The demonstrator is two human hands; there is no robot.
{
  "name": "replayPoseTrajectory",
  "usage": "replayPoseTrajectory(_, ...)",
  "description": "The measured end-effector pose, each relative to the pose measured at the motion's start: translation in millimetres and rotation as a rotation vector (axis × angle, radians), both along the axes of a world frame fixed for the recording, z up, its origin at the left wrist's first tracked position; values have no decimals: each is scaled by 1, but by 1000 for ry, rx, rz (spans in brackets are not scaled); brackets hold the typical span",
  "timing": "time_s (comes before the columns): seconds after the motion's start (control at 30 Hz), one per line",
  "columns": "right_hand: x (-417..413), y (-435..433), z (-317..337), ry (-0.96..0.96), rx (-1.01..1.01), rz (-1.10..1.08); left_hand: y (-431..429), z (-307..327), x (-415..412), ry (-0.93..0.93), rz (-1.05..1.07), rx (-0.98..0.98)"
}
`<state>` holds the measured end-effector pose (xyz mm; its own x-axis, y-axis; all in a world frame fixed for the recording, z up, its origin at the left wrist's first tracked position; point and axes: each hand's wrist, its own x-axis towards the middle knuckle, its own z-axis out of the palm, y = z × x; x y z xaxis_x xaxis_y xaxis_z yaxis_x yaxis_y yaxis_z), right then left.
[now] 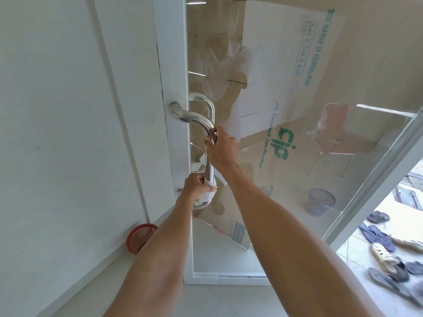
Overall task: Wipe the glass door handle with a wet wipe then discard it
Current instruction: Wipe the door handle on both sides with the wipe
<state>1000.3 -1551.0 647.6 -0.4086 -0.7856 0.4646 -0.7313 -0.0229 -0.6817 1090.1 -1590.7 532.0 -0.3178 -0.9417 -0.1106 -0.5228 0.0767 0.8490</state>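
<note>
A curved chrome door handle point(194, 117) is fixed to the white frame of a glass door point(297, 133). My right hand point(220, 147) grips the handle's upper vertical part. Lower down, my left hand point(198, 187) is closed around the bar with a white wet wipe point(209, 195) wrapped between palm and metal. A corner of the wipe sticks out above the left hand, beside the bar.
A red mesh basket point(140, 236) stands on the floor by the white wall at the left. Behind the glass are a cardboard box point(286, 88) with green print, a chair and a blue basket point(319, 201). Several sandals point(386, 255) lie outside at the right.
</note>
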Motion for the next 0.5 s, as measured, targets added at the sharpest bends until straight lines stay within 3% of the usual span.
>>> replayPoseTrajectory(0.3, -1, 0, -5, 41, -26, -8, 9, -43, -4, -129, -30, 37)
replayPoseTrajectory(0.5, 1, 2, -6, 23, -37, -8, 8, -37, -3, -36, 26, 53)
